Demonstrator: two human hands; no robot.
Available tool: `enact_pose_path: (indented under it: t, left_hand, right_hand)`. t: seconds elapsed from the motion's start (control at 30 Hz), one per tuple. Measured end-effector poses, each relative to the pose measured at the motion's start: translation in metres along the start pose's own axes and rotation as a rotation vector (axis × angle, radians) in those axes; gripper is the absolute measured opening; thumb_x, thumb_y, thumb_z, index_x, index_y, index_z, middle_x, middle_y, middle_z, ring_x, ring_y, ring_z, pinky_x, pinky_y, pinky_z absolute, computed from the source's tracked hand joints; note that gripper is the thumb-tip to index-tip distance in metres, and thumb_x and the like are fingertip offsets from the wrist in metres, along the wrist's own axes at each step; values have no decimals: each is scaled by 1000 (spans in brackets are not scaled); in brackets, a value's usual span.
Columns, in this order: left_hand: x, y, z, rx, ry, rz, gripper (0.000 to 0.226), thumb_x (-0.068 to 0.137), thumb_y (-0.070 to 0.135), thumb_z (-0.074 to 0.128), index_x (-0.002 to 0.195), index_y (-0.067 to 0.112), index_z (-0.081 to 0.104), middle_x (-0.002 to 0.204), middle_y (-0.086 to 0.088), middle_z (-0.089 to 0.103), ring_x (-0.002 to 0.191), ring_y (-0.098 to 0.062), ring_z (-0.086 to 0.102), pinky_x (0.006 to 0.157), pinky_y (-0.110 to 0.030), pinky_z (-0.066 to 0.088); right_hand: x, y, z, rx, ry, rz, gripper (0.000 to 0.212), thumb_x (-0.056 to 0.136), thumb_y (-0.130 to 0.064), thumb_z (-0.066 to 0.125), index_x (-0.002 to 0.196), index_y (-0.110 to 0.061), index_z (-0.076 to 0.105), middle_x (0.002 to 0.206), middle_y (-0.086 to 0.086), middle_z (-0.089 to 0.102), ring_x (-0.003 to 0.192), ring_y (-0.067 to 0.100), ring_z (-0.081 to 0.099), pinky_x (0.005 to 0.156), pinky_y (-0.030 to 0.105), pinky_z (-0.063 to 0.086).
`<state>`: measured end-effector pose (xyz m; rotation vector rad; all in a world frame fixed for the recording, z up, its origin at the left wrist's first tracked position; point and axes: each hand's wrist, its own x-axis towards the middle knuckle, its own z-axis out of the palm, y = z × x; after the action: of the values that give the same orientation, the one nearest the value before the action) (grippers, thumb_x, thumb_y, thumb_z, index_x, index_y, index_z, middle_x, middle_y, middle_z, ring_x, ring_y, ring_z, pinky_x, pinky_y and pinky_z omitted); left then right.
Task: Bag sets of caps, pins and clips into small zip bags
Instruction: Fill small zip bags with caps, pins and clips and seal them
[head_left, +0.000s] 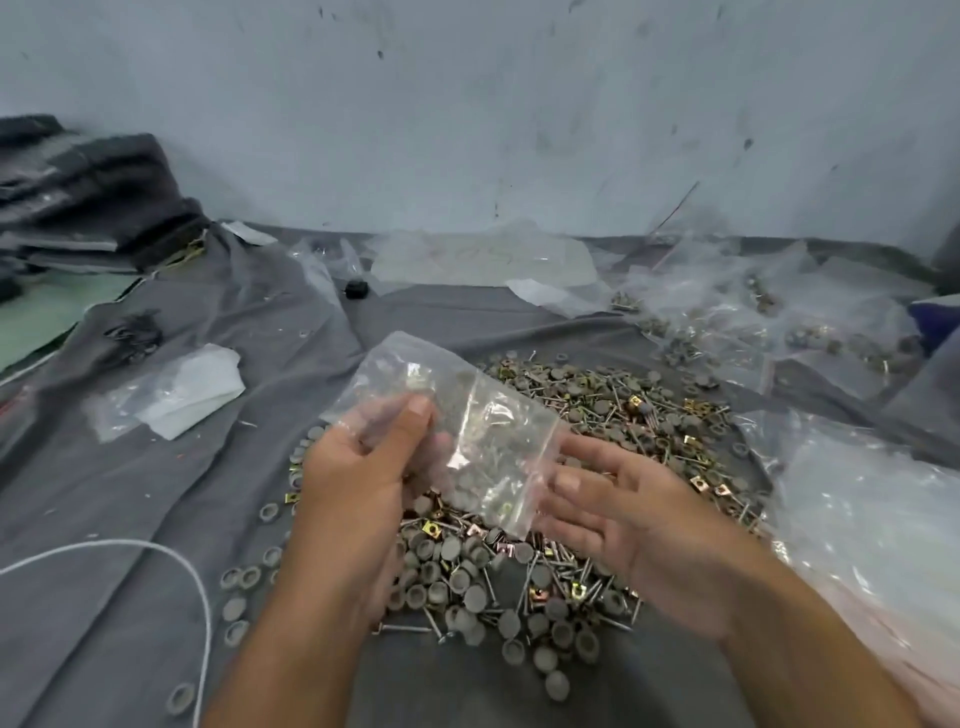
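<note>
Bag (462, 431) sits above the pile (545, 519), pinched by our left hand (358, 467); our right hand (613, 514), fingers straight, steadies its mouth, probably for filling.

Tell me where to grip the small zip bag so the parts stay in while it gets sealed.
Grip the small zip bag by its upper end, where the left hand already pinches it. The parts seem to sit in its lower half, so holding that end high likely keeps them in. The right hand, fingers straight, can come from the right side.
</note>
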<state>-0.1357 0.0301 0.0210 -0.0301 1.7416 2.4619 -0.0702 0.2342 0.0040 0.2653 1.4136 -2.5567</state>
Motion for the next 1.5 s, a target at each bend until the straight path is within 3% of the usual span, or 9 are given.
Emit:
enact_pose_path:
  t: [0.13,0.3,0.43,0.7,0.87,1.07,1.23,1.4,1.5]
  left_hand:
    - [2,-5,5,122,51,19,25,78,35,76,96,18,75,84,0,76,74,-11,71,69,-27,58]
    - [-1,-7,9,517,344,220,72,76,57,74,134,32,39,126,8,52,109,-8,55,86,-29,48]
    - [-16,-3,17,824,5,637,29,83,57,68,106,41,60,100,23,62,94,1,58,73,-14,44]
    - [-18,-10,19,899,-273,602,19,79,32,83,92,36,70,83,24,69,78,2,67,65,-8,49]
    - [-16,-11,15,903,-241,595,21,85,23,77,94,36,64,81,20,69,74,6,68,60,-11,52]
    - [-14,-4,12,887,77,699,29,90,23,72,82,36,47,77,19,66,76,10,66,61,-5,48]
    - [-12,-7,12,997,92,735,27,89,10,68,85,35,56,81,17,66,75,5,63,66,-5,44]
    - [-9,-4,7,1006,99,832,32,86,-5,64,96,24,75,92,20,66,82,4,62,79,-7,46]
    - [-8,-4,8,1044,56,840,33,89,-3,65,110,20,75,100,21,61,92,6,58,86,-1,40]
  right_hand:
    - [6,3,4,-36,94,-78,48,79,-6,73,125,-9,60,100,13,76,84,21,75,67,27,59]
    - [7,3,8,-134,194,-224,46,75,-17,77,119,-13,61,96,6,78,84,15,75,66,23,58]
    - [4,11,19,-360,224,-369,50,73,-36,80,115,-19,60,96,3,79,89,15,76,69,20,57]
    - [3,15,24,-490,315,-464,43,74,-39,80,106,-17,61,84,3,79,81,15,76,66,21,58]
    - [1,15,27,-572,337,-471,33,78,-33,81,100,-16,61,79,-1,78,75,11,76,64,16,55]
    - [-2,17,26,-703,445,-479,20,81,-32,78,86,-23,61,73,-5,69,65,17,66,55,26,53]
    - [3,27,27,-770,235,-458,18,84,-37,77,90,-29,62,79,-12,69,70,2,65,64,19,51]
    - [7,47,21,-1572,-75,-407,32,97,-37,64,126,-48,57,113,-25,51,103,-2,53,89,23,48]
    - [10,56,21,-1748,-164,-461,35,103,-32,52,135,-44,56,125,-16,42,120,8,41,101,31,41]
